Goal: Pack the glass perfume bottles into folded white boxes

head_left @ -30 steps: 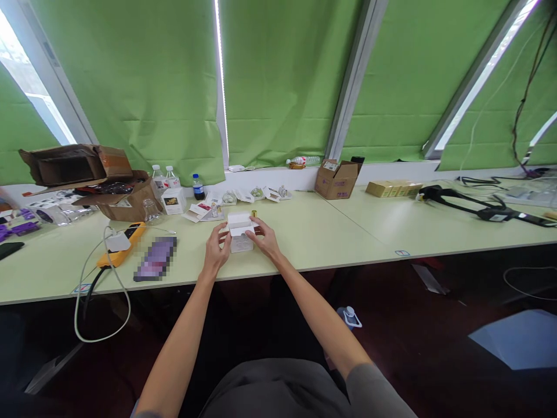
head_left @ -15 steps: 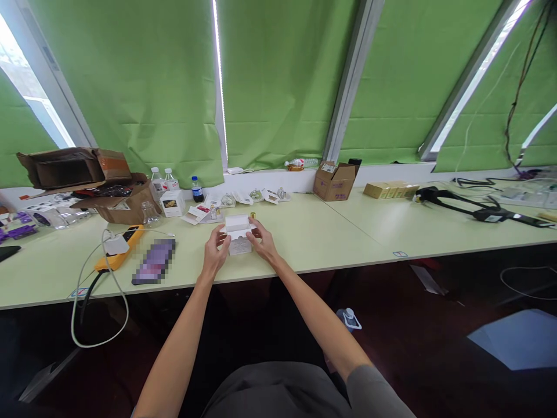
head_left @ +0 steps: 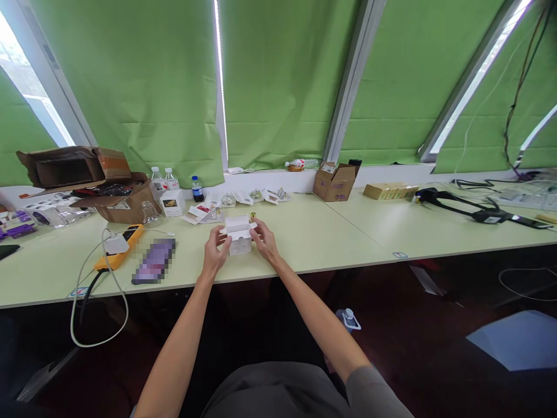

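Observation:
A small white box [head_left: 239, 237] with its top flaps up stands on the pale green table [head_left: 304, 232], straight ahead of me. My left hand [head_left: 216, 251] grips its left side with curled fingers. My right hand [head_left: 265, 242] holds the right side, fingertips at the upper flap. A small gold-capped item [head_left: 253, 216] stands just behind the box.
Open cardboard boxes [head_left: 78, 168] and water bottles [head_left: 159, 180] crowd the far left. A yellow power strip [head_left: 118, 247] with a white cable and a blurred phone [head_left: 155, 261] lie to the left. Another cardboard box [head_left: 335, 181] and black tools [head_left: 474, 206] sit to the right.
Both hands stayed on the white box. The top flap has been pushed lower and my right fingers moved up onto it.

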Available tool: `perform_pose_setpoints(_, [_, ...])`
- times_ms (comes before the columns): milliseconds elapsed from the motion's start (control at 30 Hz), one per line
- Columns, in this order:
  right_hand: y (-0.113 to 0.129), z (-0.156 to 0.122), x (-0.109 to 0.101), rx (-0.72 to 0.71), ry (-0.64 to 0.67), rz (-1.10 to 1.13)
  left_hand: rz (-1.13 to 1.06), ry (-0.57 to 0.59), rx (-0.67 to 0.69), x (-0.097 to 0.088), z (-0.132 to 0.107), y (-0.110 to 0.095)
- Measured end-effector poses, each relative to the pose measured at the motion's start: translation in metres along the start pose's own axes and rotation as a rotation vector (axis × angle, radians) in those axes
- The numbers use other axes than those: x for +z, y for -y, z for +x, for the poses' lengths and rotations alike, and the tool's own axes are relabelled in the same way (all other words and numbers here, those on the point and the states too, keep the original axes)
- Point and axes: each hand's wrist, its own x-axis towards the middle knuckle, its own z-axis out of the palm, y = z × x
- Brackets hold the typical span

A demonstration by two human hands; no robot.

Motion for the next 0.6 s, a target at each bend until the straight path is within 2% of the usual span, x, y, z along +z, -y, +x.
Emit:
perform_pose_setpoints(167, [0.0,0.0,0.001,0.023,0.02,0.038,-0.002,0.021,-0.013,0.0,-0.001,0.0])
perform_pose_setpoints(267, [-0.001,0.001,0.001,0.023,-0.027,0.03,0.007,0.032,-0.018,-0.001,0.0,0.0])
perform_pose_setpoints(500, [-0.019,0.012,-0.008,0.017,-0.318,-0.305,0.025,0.019,-0.013,-0.002,0.001,0.003])
perform_pose_setpoints(600, [-0.03,0.027,-0.016,0.054,-0.269,-0.42,0.048,0.015,-0.032,-0.002,0.001,0.003])
